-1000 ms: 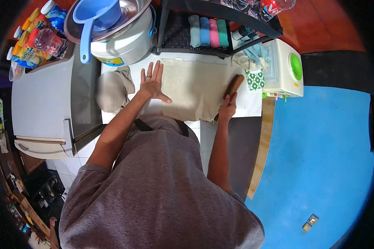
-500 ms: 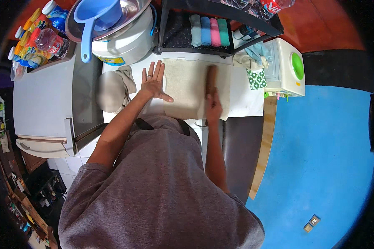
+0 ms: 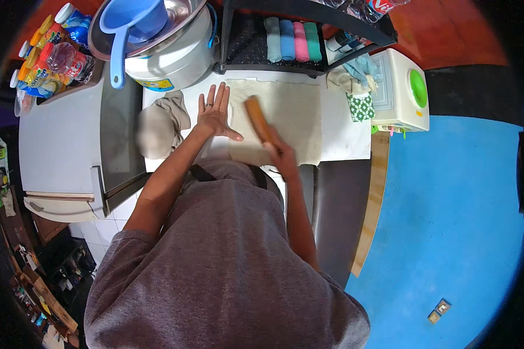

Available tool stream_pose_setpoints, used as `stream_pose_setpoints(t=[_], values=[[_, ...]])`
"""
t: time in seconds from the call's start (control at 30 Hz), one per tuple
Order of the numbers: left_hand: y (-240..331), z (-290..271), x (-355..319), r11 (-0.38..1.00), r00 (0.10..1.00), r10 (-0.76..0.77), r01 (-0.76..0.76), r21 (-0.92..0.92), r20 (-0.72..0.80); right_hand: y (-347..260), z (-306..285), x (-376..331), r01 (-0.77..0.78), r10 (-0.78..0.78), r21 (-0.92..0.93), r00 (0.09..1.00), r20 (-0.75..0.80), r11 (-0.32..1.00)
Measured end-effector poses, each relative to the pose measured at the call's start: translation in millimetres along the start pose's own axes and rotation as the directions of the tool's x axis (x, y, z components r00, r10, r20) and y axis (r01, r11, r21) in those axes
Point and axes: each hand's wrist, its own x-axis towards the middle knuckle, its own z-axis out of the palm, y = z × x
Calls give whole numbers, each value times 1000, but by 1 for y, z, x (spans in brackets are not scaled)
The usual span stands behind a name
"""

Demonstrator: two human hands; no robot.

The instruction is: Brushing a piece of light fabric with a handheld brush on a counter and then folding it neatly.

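A beige cloth (image 3: 300,119) lies spread flat on the white tabletop (image 3: 344,139) in front of me. My left hand (image 3: 215,119) rests on its left edge, palm down, fingers stretched and thumb out to the right. In my right hand (image 3: 282,156) is a long brown brush (image 3: 257,119), gripped at its near end. The brush slants up and to the left over the middle of the cloth, its far end not far from my left fingers. Its underside is hidden, so bristles do not show.
A crumpled grey-beige cloth (image 3: 173,110) lies left of my hand. Behind stands a black rack (image 3: 247,64) with rolled towels (image 3: 295,42). A white bucket (image 3: 174,64) with a blue dipper (image 3: 133,23) is back left, a cream box with a green knob (image 3: 399,93) at right.
My right hand has swung the brush from the cloth's right side leftward to its middle, and the brush now tilts left. My left hand stays in place.
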Motion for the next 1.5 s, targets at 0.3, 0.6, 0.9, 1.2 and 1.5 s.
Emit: stream_pose_setpoints(t=[0.3,0.6,0.9,1.2,1.5], values=[[2,1,3,1000,1000,2,-2,-6,-10,53,-56,8,-79,-6,-104,771,-636,991],[1,3,4,1000,1000,-4,4,-7,-13,15,3,-13,-28,32,31,993,-118,999],[1,2,5,1000,1000,-15,15,-19,4,50,-49,-7,-91,38,-41,726,-686,995],[5,-2,3,1000,1000,-6,6,-15,-5,8,10,-17,-9,-1,-37,968,-249,999],[2,0,5,1000,1000,0,1,-29,6,54,-60,-31,-246,102,-65,610,-786,967]])
